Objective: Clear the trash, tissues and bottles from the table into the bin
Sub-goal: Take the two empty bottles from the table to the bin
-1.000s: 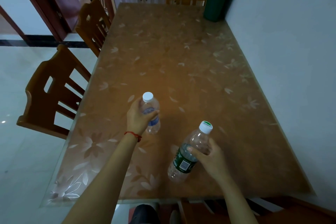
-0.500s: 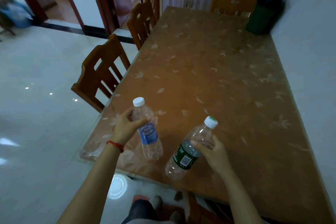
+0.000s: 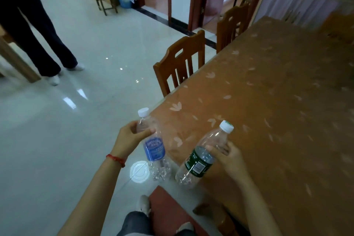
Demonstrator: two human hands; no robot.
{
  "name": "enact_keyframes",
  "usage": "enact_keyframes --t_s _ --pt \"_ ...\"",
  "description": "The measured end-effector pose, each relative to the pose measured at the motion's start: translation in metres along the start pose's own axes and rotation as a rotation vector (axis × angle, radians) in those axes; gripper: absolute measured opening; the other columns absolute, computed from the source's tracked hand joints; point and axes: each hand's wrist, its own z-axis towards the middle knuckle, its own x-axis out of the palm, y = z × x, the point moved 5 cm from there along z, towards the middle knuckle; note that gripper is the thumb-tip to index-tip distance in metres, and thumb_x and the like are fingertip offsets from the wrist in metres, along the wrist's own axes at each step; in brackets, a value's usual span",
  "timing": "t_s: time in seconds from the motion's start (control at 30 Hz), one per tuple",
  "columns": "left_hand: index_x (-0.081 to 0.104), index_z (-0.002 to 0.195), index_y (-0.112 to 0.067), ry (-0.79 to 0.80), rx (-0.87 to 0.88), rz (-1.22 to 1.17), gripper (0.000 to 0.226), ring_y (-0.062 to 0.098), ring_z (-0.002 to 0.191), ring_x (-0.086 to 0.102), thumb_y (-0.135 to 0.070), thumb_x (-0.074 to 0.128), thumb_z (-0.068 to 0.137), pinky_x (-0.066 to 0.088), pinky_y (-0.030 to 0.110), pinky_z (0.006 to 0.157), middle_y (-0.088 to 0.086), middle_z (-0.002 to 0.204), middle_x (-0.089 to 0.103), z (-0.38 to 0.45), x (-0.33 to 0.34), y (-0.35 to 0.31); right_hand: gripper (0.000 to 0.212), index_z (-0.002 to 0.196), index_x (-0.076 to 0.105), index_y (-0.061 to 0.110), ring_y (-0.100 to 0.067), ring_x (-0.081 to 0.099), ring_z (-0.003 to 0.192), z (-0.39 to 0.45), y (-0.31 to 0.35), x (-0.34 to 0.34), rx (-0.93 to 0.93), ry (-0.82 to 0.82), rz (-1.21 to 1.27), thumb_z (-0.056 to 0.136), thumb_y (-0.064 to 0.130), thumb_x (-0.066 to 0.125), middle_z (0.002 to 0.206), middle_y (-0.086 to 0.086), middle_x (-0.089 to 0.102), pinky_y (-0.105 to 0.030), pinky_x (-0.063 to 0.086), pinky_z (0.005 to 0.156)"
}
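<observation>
Head view: left hand [image 3: 128,138] grips clear blue-label plastic bottle [image 3: 153,146], right hand [image 3: 229,156] grips clear green-label plastic bottle [image 3: 204,156]; both now lifted past brown floral table [image 3: 277,101] near corner, bin-bound.

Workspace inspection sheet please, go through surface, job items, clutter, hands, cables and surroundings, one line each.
Surface: table with brown leaf-print cover, bare in the part shown.
Job's things: blue-label bottle and green-label bottle, both capped, clear, held off the table; bin not in view.
Clutter: nothing seen on the table.
Grippers: left hand grips the blue-label bottle's neck; right hand grips the green-label bottle.
Cables: nothing seen.
Surroundings: chairs at the table's side, glossy floor, another person's legs far left, doorways beyond.
</observation>
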Motion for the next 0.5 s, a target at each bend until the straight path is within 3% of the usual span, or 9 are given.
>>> enact_keyframes --t_s 0.13,0.2,0.27,0.4,0.5 --pt "0.061 0.105 -0.015 -0.088 -0.045 -0.063 0.034 0.014 0.089 0.063 -0.020 0.072 0.073 0.048 0.026 0.078 0.000 0.098 0.066 -0.008 -0.041 0.010 0.029 0.092 0.059 0.027 -0.005 0.062 0.088 0.009 0.013 0.038 -0.023 0.076 -0.032 0.069 0.020 0.075 0.094 0.012 0.066 -0.014 0.050 0.066" --pt "0.059 0.113 -0.011 -0.128 -0.059 -0.090 0.041 0.019 0.094 0.062 -0.019 0.071 0.074 0.048 0.032 0.082 0.005 0.104 0.065 -0.010 -0.062 0.016 0.029 0.096 0.059 0.025 -0.004 0.062 0.088 0.013 0.020 0.060 -0.034 0.111 -0.055 0.072 0.015 0.074 0.095 0.011 0.066 -0.014 0.049 0.065" --pt "0.058 0.113 -0.010 -0.171 -0.061 -0.110 0.042 0.021 0.097 0.062 -0.020 0.071 0.075 0.048 0.034 0.084 0.007 0.106 0.065 -0.010 -0.085 0.021 0.033 0.102 0.057 0.023 -0.003 0.062 0.087 0.018 0.028 0.085 -0.043 0.142 -0.076 0.074 0.013 0.073 0.096 0.009 0.065 -0.014 0.049 0.064" --pt "0.058 0.114 -0.012 -0.227 -0.063 -0.117 0.042 0.022 0.097 0.061 -0.024 0.070 0.076 0.049 0.038 0.087 0.005 0.107 0.064 -0.005 -0.139 0.032 0.025 0.089 0.059 0.022 0.006 0.066 0.071 0.028 0.041 0.143 -0.072 0.185 -0.079 0.075 0.005 0.071 0.088 0.011 0.067 -0.007 0.048 0.057" --pt "0.060 0.111 -0.015 -0.249 -0.058 -0.117 0.039 0.016 0.093 0.062 -0.024 0.070 0.075 0.048 0.034 0.083 0.004 0.105 0.065 0.004 -0.186 0.040 0.025 0.094 0.060 0.024 -0.001 0.067 0.083 0.034 0.049 0.192 -0.068 0.221 -0.112 0.074 0.016 0.073 0.095 0.009 0.068 -0.017 0.052 0.068"
